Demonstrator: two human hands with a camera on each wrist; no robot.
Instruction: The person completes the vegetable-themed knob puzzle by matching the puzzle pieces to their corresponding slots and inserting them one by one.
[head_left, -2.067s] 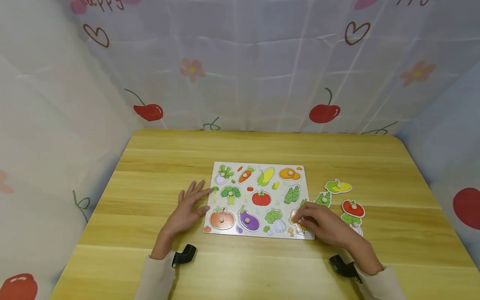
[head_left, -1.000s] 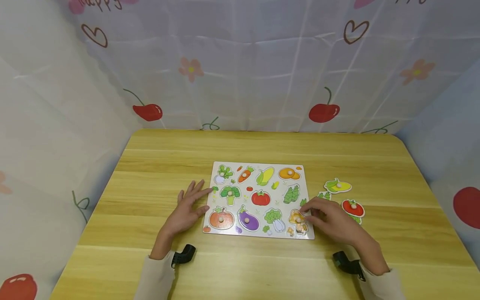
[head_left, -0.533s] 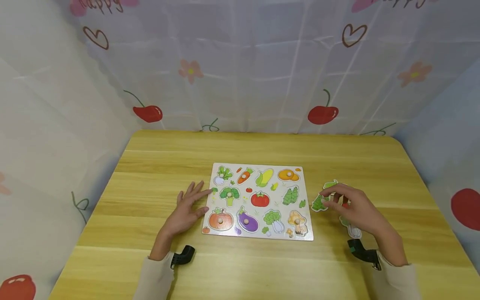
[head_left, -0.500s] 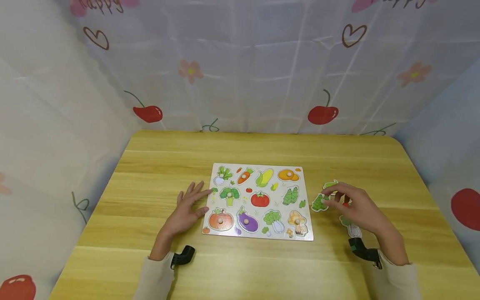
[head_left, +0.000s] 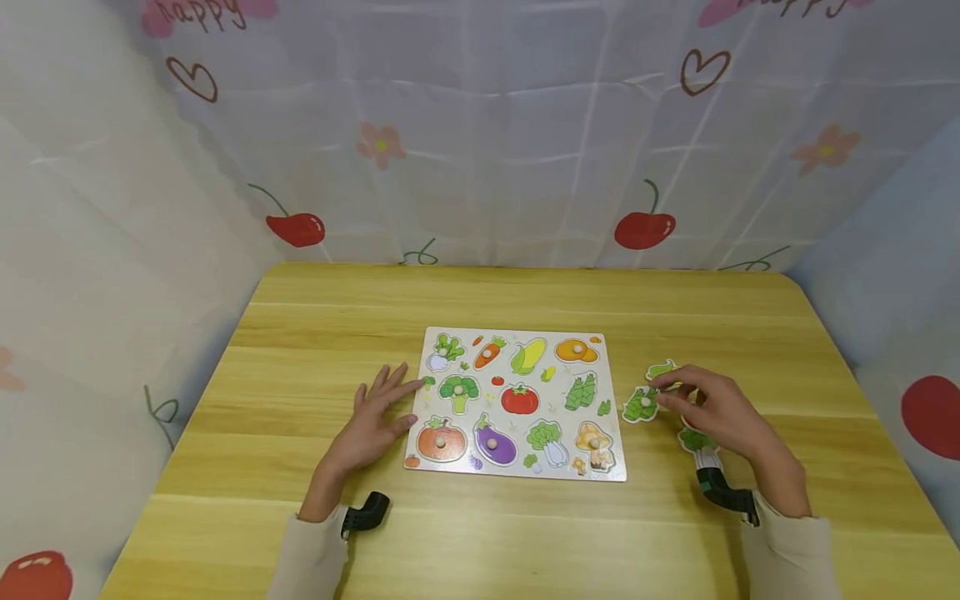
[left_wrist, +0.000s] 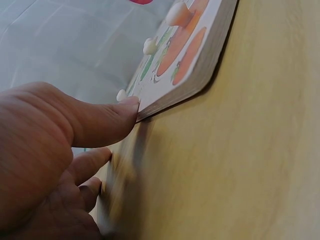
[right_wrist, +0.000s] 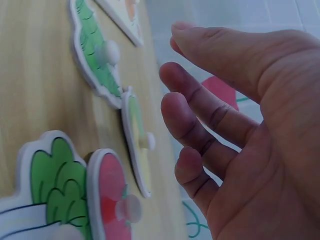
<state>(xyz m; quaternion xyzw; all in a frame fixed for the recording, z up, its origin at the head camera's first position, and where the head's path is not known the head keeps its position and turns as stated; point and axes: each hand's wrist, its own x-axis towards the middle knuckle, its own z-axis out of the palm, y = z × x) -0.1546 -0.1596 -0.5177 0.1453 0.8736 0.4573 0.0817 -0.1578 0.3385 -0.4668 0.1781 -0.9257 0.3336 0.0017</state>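
Note:
A wooden knob puzzle board [head_left: 558,423] with printed vegetables lies mid-table. My left hand [head_left: 371,425] rests at its left side, fingers spread; in the left wrist view the thumb [left_wrist: 107,122] touches the board's edge. My right hand [head_left: 716,408] hovers over loose pieces right of the board. Its bent fingers hold nothing, as the right wrist view shows. Nearest them is a green, bamboo-shoot-like puzzle piece [head_left: 637,407], its knob [right_wrist: 110,51] uncovered. A corn piece [head_left: 660,369] lies partly hidden behind the hand. The tomato piece [right_wrist: 107,185] is hidden in the head view.
A bok choy piece [head_left: 697,442] lies under the right wrist, partly covered by the black wrist camera [head_left: 720,492]. Several knobbed pieces, among them mushroom [head_left: 597,454] and eggplant [head_left: 501,450], sit in the board. A printed curtain [head_left: 480,167] stands behind the table.
My right hand has left the mushroom piece in the board and moved right to the loose pieces. Its fingers have just drawn off the green piece's knob. The left hand stays put.

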